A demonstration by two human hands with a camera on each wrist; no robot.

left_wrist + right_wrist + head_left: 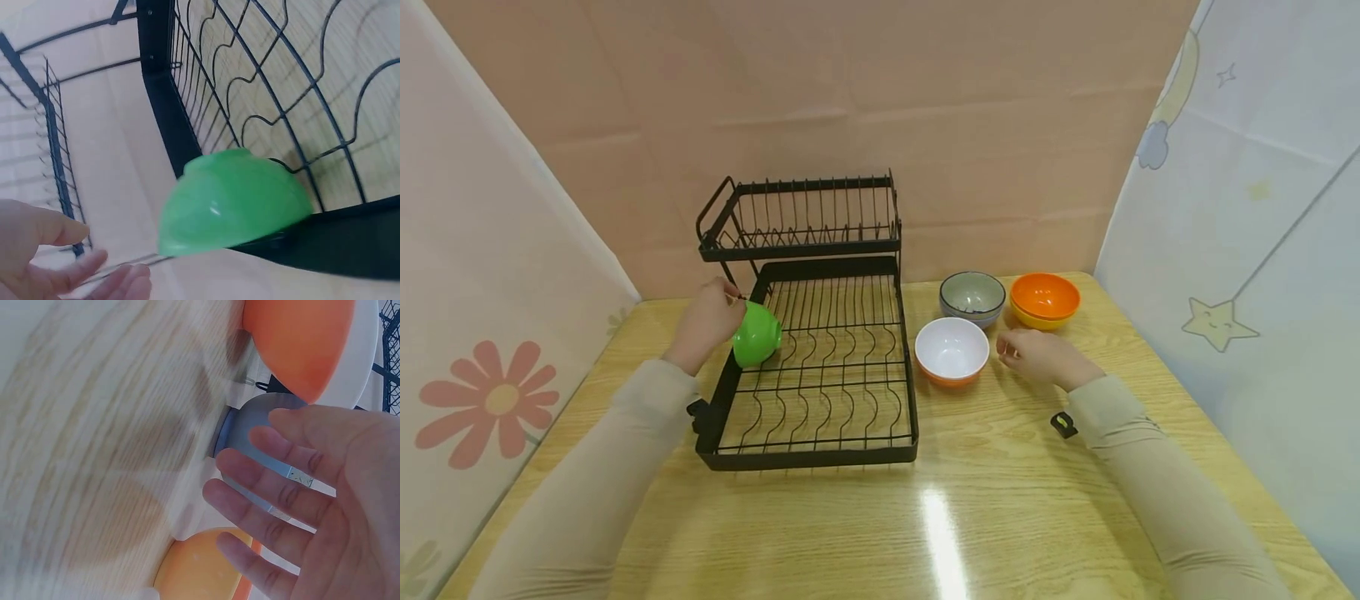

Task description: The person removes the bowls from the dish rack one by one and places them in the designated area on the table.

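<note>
A green bowl (757, 335) stands tilted on its side in the left part of the black dish rack's lower tier (811, 457). Beside its upper edge is my left hand (709, 321); the left wrist view shows the loose fingers (128, 284) apart from the green bowl (234, 203), holding nothing. My right hand (1037, 357), with fingers spread and nothing in them, hovers just right of a white bowl with an orange outside (952, 348). In the right wrist view, a grey-blue bowl (259, 428) shows partly behind my right hand (312, 500).
Behind the white bowl sit stacked grey-blue bowls (972, 293). To their right, an orange bowl (1045, 293) rests in a yellow one (1037, 321). The rack's raised upper tier (801, 248) stands at the back. Fabric walls (1240, 250) border the wooden table (820, 533).
</note>
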